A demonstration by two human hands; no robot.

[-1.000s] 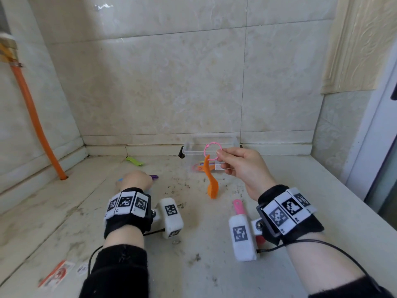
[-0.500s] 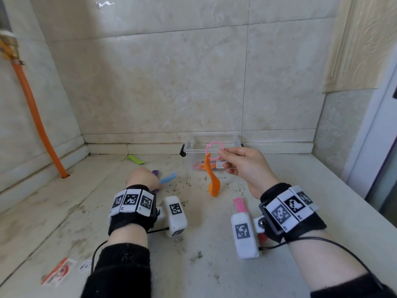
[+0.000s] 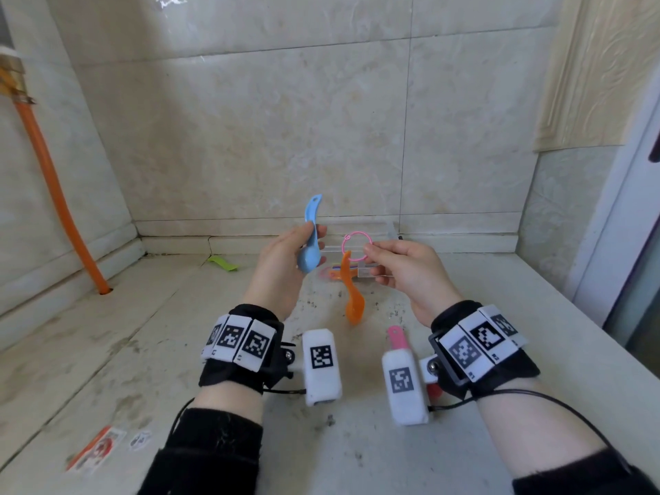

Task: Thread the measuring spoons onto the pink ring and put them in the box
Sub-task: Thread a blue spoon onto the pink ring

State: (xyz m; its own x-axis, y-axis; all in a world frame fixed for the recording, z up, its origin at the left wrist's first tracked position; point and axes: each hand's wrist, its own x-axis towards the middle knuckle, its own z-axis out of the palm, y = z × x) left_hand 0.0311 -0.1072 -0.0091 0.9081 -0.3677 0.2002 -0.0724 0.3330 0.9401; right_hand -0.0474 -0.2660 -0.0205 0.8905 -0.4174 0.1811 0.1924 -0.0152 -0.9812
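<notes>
My right hand (image 3: 405, 271) pinches the thin pink ring (image 3: 357, 246) in the air, and an orange measuring spoon (image 3: 351, 292) hangs from it by its handle. My left hand (image 3: 282, 271) holds a light blue measuring spoon (image 3: 311, 241) upright by its bowl, handle hole at the top, just left of the ring. The clear box (image 3: 360, 244) stands behind the ring near the back wall, partly hidden. A green spoon (image 3: 222, 263) lies on the counter at the back left. A pink spoon (image 3: 396, 336) lies near my right wrist, partly covered by the wrist device.
An orange hose (image 3: 53, 194) runs down the left wall into the counter. A red-and-white label (image 3: 96, 448) lies at the front left. Tiled walls close the back and left; the counter's right edge drops off beside a door frame.
My left hand has lifted the blue spoon off the counter and brought it up beside the ring. My right hand still holds the ring with the orange spoon hanging.
</notes>
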